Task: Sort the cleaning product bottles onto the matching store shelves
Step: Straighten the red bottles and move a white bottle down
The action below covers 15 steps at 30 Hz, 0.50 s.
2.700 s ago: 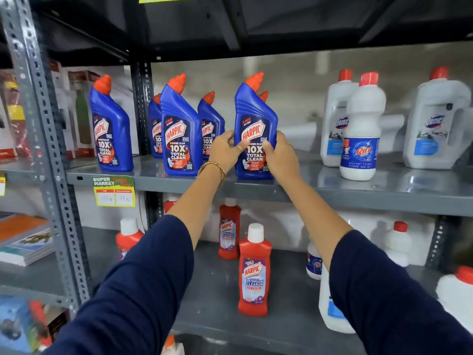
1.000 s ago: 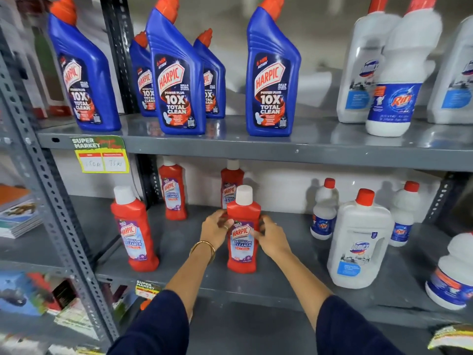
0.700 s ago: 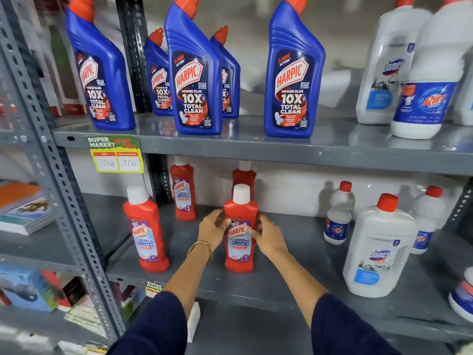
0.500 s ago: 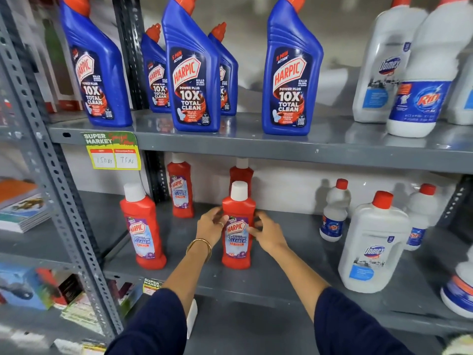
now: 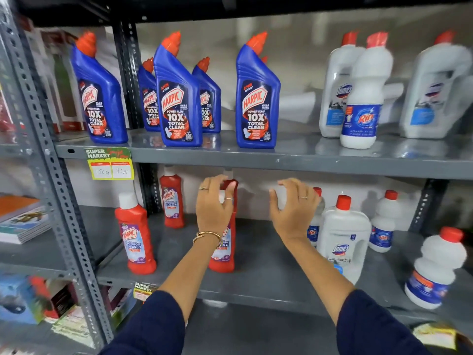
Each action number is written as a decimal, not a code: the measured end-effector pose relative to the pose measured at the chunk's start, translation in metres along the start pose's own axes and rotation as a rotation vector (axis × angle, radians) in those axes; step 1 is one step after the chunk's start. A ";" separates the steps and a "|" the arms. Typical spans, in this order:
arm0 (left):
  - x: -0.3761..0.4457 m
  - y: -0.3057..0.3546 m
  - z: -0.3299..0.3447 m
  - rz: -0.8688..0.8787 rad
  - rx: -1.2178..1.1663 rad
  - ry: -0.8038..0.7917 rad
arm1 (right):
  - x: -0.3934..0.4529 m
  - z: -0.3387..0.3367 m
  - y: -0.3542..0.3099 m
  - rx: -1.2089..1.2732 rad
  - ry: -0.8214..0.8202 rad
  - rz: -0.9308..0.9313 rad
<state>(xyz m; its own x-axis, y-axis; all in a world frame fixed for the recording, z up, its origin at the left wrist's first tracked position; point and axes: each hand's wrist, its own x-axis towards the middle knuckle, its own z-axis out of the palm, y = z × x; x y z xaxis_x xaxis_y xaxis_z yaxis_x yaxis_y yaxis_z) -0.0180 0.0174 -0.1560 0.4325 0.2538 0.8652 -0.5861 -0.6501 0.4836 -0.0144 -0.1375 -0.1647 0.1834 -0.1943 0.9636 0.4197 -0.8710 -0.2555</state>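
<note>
The tall red plastic bottle on the grey metal lower shelf is possibly being brushed by the spread, empty left hand, risking toppling, while the right hand is being held wide, empty, beside it.

On the upper shelf I see the toilet cleaner bottles left, the jugs right; on the lower shelf, bathroom cleaner bottles left, more jugs right; my left hand sits before one bottle, my right hand apart beside it.
</note>
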 end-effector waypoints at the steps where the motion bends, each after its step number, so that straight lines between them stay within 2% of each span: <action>1: 0.003 0.014 0.003 0.096 0.020 0.022 | 0.009 -0.009 0.004 -0.022 0.059 -0.045; 5: 0.021 0.062 0.020 0.300 -0.003 0.096 | 0.048 -0.041 0.020 -0.086 0.172 -0.189; 9: 0.041 0.100 0.037 0.322 -0.033 0.020 | 0.091 -0.070 0.042 -0.088 0.198 -0.200; 12: 0.055 0.118 0.051 0.306 -0.027 -0.024 | 0.114 -0.084 0.059 -0.100 0.136 -0.122; 15: 0.066 0.135 0.066 0.277 -0.030 -0.088 | 0.130 -0.095 0.078 -0.159 -0.009 -0.072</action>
<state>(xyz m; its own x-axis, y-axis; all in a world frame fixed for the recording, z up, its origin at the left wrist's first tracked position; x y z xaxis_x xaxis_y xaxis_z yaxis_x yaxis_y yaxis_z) -0.0234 -0.1007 -0.0427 0.3104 0.0054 0.9506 -0.7094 -0.6643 0.2354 -0.0424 -0.2732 -0.0518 0.1666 -0.1251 0.9781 0.2864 -0.9430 -0.1693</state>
